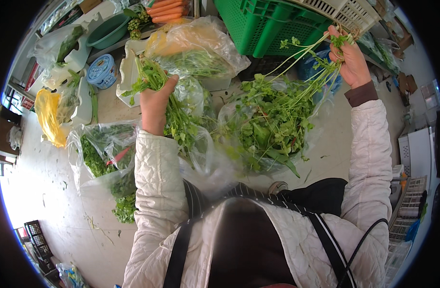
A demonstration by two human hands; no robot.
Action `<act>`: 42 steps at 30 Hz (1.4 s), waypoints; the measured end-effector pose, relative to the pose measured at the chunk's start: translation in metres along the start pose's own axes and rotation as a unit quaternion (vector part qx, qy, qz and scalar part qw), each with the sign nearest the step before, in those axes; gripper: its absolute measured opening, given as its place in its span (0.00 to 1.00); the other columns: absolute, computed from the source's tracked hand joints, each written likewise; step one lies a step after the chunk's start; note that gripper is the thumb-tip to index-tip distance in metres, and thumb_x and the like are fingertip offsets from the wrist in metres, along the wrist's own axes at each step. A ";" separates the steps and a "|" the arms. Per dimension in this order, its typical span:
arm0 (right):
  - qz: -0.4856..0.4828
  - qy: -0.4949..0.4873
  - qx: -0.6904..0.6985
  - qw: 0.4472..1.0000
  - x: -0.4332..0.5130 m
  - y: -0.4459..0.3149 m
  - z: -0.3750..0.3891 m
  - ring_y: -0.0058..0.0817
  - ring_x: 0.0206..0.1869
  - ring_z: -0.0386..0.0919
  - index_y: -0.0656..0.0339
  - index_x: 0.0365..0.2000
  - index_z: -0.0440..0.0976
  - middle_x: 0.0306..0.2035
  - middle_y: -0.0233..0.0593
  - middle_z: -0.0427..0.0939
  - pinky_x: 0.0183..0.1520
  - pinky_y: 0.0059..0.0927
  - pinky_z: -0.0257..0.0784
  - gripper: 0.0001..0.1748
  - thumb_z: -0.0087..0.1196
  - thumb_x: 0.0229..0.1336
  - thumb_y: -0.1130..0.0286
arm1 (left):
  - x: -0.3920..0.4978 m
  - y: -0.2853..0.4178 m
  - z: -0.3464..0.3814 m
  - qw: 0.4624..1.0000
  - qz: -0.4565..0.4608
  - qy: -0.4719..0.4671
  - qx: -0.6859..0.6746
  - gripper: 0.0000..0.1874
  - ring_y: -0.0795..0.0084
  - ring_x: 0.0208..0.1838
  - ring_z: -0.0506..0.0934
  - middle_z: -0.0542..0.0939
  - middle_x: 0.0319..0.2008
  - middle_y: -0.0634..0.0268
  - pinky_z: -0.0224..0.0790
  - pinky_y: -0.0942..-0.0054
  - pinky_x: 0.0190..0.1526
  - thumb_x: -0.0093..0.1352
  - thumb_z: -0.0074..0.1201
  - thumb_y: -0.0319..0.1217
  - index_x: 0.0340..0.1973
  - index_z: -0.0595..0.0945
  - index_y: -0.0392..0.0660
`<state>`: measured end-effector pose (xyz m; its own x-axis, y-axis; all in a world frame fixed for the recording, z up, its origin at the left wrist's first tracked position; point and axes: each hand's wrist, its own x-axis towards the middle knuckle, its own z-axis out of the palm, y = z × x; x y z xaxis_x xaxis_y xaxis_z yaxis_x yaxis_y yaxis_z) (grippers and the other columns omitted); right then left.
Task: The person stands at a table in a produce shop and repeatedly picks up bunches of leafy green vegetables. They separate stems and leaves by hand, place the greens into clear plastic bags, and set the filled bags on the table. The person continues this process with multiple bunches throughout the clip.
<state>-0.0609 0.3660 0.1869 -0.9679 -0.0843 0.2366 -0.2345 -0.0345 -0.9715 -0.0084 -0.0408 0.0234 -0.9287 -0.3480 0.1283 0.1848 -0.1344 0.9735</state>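
My left hand [157,99] grips a thick bunch of leafy green herbs [180,120], its stems pointing up and its leaves hanging below the fist. Up at the right, my right hand [351,59] holds a few long herb stems [295,59] by their root ends, which stick out near the thumb and fingers. Their leaves trail down to the left over a clear plastic bag [227,111] heaped with loose greens [277,126]. Some broader leaves [261,135] lie among that heap. The palms of both hands are hidden by their grip.
A green plastic crate [274,25] stands ahead, with a cream basket [349,14] above it. Bagged greens [97,154] sit on the floor at left. Beyond are foam boxes [124,72], a blue tub [103,72], carrots [167,10] and a green basin [108,31].
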 end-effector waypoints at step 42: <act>0.067 -0.008 0.057 0.996 0.004 -0.021 -0.032 0.07 0.18 0.56 0.60 0.40 0.75 0.31 0.23 0.69 0.20 0.16 0.49 0.13 0.57 0.63 0.61 | 0.041 -0.049 -0.056 0.949 -0.098 0.112 -0.277 0.08 0.67 0.40 0.79 0.80 0.33 0.59 0.72 0.70 0.40 0.70 0.51 0.28 0.38 0.77 0.35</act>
<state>-0.0630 0.3986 0.2080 -0.9881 -0.1108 0.1067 -0.0913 -0.1358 -0.9865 -0.0375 -0.1008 -0.0296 -0.8822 -0.4464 -0.1496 0.2137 -0.6629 0.7176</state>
